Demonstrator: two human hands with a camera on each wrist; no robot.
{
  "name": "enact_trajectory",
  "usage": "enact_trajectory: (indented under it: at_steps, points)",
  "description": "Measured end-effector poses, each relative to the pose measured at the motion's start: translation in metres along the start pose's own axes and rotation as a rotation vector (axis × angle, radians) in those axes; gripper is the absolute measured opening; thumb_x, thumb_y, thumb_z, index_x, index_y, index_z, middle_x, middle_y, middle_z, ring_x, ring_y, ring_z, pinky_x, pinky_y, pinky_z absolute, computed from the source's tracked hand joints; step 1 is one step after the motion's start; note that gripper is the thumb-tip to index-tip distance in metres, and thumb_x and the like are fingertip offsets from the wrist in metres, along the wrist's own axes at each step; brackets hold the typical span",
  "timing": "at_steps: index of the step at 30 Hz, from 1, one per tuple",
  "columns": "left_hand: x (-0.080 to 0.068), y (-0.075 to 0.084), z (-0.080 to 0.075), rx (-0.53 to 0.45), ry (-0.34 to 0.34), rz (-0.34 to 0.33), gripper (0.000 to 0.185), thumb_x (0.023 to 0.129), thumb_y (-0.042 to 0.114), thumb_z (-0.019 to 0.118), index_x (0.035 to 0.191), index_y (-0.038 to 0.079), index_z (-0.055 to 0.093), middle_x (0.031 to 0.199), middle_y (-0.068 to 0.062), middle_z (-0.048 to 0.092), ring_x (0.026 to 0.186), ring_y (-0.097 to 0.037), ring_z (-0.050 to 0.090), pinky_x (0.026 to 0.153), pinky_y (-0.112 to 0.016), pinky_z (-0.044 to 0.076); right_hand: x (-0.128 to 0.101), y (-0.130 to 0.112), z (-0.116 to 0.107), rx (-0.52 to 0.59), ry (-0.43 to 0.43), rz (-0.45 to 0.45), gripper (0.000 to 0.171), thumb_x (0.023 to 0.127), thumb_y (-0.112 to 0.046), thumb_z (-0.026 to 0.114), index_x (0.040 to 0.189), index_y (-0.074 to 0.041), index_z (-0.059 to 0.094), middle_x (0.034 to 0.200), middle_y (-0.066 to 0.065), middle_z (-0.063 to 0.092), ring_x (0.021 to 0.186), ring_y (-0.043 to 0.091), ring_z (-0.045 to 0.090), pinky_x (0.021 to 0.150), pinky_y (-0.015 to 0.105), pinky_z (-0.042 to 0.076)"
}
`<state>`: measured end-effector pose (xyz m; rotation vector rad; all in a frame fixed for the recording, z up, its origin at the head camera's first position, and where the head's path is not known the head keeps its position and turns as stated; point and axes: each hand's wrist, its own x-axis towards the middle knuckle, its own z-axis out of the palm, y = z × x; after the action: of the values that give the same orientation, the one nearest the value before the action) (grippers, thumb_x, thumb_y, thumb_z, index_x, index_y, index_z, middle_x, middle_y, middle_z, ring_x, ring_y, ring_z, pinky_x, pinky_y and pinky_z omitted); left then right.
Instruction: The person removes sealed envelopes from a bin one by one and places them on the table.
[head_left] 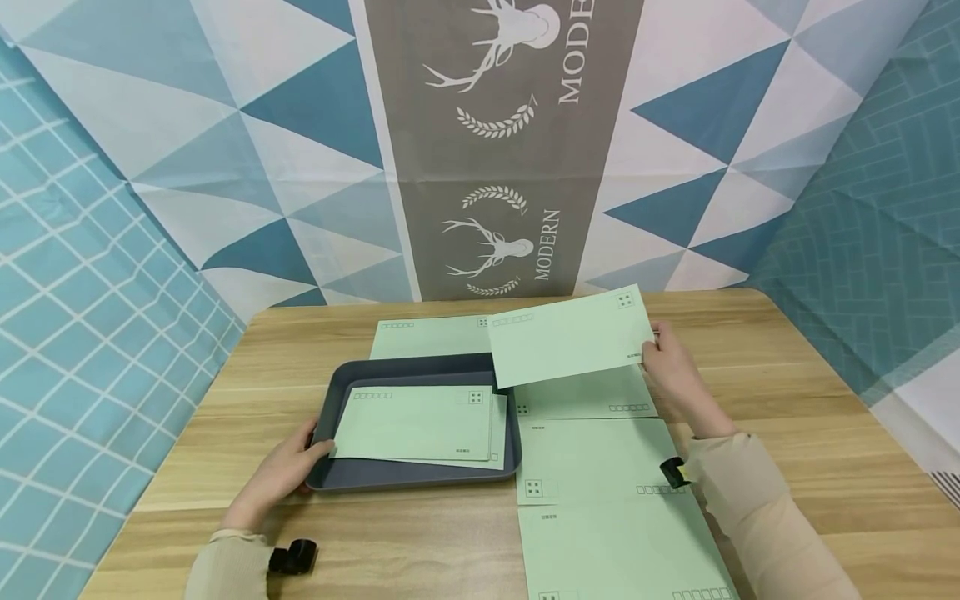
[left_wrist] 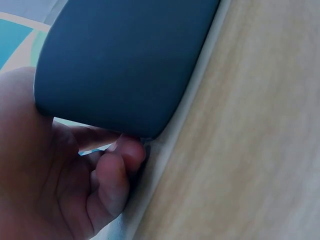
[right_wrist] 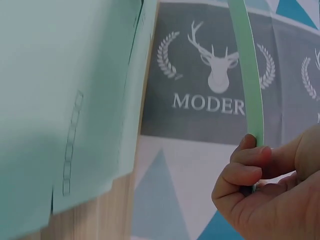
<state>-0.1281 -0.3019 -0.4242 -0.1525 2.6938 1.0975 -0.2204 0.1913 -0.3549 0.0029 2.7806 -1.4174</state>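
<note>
My right hand (head_left: 675, 367) pinches a pale green envelope (head_left: 566, 337) by its right edge, raised and tilted above the table. In the right wrist view this envelope (right_wrist: 252, 75) shows nearly edge-on between thumb and fingers. At its left end, a dark grey tray (head_left: 420, 475) is held by my left hand (head_left: 281, 471), the thumb over the rim. The left wrist view shows curled fingers (left_wrist: 117, 175) at the tray's lower edge. Inside the tray lie green envelopes (head_left: 412, 421), overlapping, with printed boxes facing up.
More green envelopes (head_left: 592, 458) lie on the wooden table (head_left: 420, 542) in a column right of the tray. Another envelope (head_left: 427, 337) lies behind the tray, partly covered by it. A patterned cloth (head_left: 300, 150) hangs at the table's back edge.
</note>
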Motion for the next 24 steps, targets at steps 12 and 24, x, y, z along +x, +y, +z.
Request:
enact_trajectory:
  at_steps: [12, 24]
  points:
    - [0.0, -0.002, 0.0, 0.0, 0.004, 0.002, 0.061, 0.094, 0.034, 0.045, 0.141, 0.001, 0.023, 0.122, -0.029, 0.045, 0.066, -0.018, 0.052, 0.049, -0.033, 0.046, 0.011, 0.018, -0.03, -0.033, 0.076, 0.016, 0.042, 0.092, -0.005, 0.02, 0.129, 0.016, 0.023, 0.109, 0.029, 0.042, 0.084, 0.029, 0.042, 0.061, 0.027, 0.035]
    - [0.0, -0.001, 0.001, 0.01, 0.002, -0.001, 0.064, 0.094, 0.035, 0.044, 0.141, -0.001, 0.021, 0.125, -0.03, 0.043, 0.068, -0.018, 0.052, 0.05, -0.032, 0.045, 0.019, 0.04, -0.05, -0.038, 0.123, 0.075, 0.041, 0.089, -0.003, 0.024, 0.128, 0.008, 0.028, 0.1, 0.022, 0.044, 0.077, 0.025, 0.041, 0.058, 0.027, 0.035]
